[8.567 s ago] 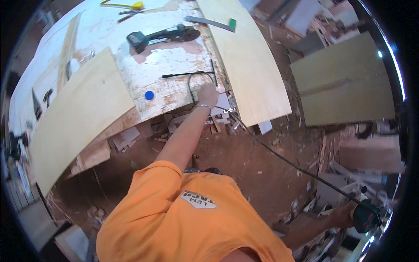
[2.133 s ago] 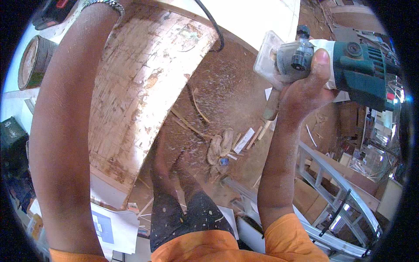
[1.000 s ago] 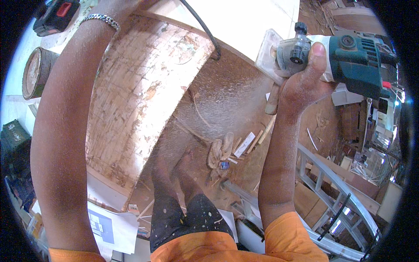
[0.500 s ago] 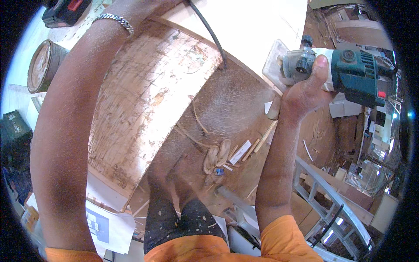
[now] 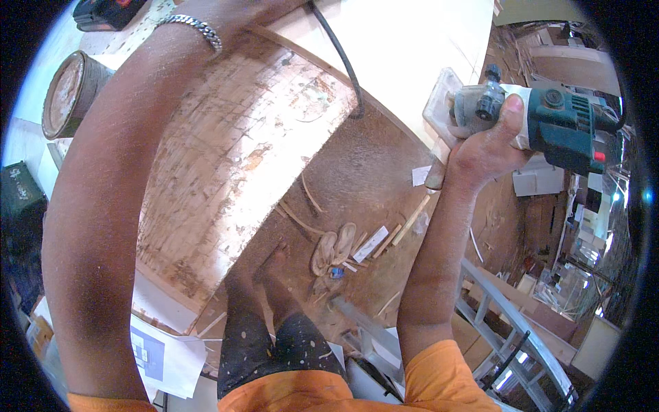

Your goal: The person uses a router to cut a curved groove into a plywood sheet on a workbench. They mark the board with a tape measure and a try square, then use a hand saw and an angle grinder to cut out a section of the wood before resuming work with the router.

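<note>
Workbench (image 5: 226, 165), worn and paint-flecked, anchors the scene: a rusty tin (image 5: 68, 93) sits off its left edge, the left arm reaches across its top, hand out of view. Right of the bench, the right hand (image 5: 484, 147) grips a teal trim router (image 5: 542, 123), clear base against pale plywood (image 5: 412, 48).

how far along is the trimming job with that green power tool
Done: nothing cut that the picture shows; the pale board's visible edge looks plain. In hand: the right hand holds the green trimmer, its clear base at the board's edge. The left arm reaches over the worn tabletop, its hand out of view. Left: apparently the whole pass along that edge.
</note>
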The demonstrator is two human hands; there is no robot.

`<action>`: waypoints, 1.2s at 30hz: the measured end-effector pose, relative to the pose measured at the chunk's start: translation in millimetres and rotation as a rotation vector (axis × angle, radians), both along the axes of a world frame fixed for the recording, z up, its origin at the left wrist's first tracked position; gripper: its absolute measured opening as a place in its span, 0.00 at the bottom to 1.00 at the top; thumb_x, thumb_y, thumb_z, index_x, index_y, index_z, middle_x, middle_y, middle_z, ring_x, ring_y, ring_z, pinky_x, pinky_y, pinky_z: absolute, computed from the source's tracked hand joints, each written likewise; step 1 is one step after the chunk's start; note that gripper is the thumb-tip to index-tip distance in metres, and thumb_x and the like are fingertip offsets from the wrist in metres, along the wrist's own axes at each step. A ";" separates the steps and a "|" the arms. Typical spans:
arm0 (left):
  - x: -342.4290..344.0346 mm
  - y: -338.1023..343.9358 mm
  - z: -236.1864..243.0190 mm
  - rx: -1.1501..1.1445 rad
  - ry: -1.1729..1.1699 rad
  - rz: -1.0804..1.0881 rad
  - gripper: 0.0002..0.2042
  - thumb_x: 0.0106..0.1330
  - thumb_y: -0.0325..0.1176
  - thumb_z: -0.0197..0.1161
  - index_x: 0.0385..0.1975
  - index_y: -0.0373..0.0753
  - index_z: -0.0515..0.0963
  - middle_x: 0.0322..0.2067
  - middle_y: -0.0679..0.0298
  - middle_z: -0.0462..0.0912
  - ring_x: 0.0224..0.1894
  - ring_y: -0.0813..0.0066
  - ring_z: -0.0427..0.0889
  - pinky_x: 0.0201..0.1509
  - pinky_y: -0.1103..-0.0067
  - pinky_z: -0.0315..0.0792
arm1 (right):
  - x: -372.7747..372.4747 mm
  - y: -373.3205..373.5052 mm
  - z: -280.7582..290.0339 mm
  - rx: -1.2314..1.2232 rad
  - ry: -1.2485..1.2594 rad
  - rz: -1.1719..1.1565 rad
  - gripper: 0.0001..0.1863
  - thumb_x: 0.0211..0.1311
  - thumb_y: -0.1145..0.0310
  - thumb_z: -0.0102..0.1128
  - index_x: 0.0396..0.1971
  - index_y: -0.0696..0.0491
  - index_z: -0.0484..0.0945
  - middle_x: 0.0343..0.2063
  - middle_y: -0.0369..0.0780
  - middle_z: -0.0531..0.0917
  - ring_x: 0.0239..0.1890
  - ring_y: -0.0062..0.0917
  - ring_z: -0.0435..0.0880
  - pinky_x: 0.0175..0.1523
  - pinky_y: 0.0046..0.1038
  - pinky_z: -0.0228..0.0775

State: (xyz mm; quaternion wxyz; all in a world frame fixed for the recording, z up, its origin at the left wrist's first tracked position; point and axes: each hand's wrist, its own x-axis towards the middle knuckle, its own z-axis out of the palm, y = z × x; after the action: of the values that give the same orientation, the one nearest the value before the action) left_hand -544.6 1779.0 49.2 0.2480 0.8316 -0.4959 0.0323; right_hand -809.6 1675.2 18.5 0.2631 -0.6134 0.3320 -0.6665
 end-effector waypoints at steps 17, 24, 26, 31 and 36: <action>8.8 -6.5 -1.2 0.088 -0.030 0.015 0.38 0.67 0.62 0.57 0.64 0.31 0.72 0.52 0.39 0.77 0.58 0.47 0.72 0.66 0.57 0.64 | 1.3 -23.0 -2.3 -0.067 -0.005 0.010 0.36 0.59 0.56 0.76 0.58 0.63 0.70 0.51 0.46 0.81 0.48 0.32 0.83 0.56 0.31 0.78; 6.4 -4.8 3.2 0.088 -0.022 -0.005 0.40 0.66 0.62 0.58 0.65 0.30 0.70 0.53 0.38 0.76 0.58 0.47 0.71 0.67 0.57 0.64 | 1.0 -30.0 0.1 -0.031 0.010 0.010 0.33 0.61 0.58 0.75 0.58 0.62 0.70 0.51 0.45 0.81 0.49 0.30 0.83 0.56 0.31 0.77; 10.0 -7.4 6.0 0.133 0.001 -0.011 0.41 0.67 0.63 0.57 0.66 0.30 0.69 0.53 0.38 0.76 0.59 0.47 0.71 0.67 0.57 0.64 | 3.4 -31.2 2.2 -0.022 -0.001 0.045 0.33 0.61 0.59 0.75 0.58 0.61 0.70 0.51 0.45 0.81 0.49 0.30 0.83 0.57 0.31 0.77; 6.4 -4.3 -1.0 0.065 -0.053 0.002 0.41 0.67 0.63 0.57 0.67 0.30 0.68 0.54 0.37 0.75 0.59 0.46 0.71 0.67 0.57 0.64 | 4.1 -36.9 1.5 -0.040 0.002 0.079 0.34 0.62 0.58 0.75 0.59 0.61 0.69 0.52 0.45 0.81 0.49 0.31 0.83 0.56 0.31 0.77; 7.7 -7.0 8.9 0.172 0.026 -0.007 0.41 0.68 0.63 0.56 0.67 0.29 0.68 0.54 0.36 0.75 0.60 0.46 0.72 0.67 0.57 0.64 | 2.8 -43.8 2.1 -0.046 0.029 0.038 0.35 0.62 0.58 0.75 0.60 0.63 0.69 0.53 0.46 0.81 0.50 0.31 0.83 0.56 0.31 0.78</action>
State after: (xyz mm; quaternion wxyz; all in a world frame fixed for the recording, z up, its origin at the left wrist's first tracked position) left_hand -536.9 1772.0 58.1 0.1820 0.8485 -0.4964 -0.0221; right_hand -806.8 1631.4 20.6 0.2570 -0.6350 0.3086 -0.6600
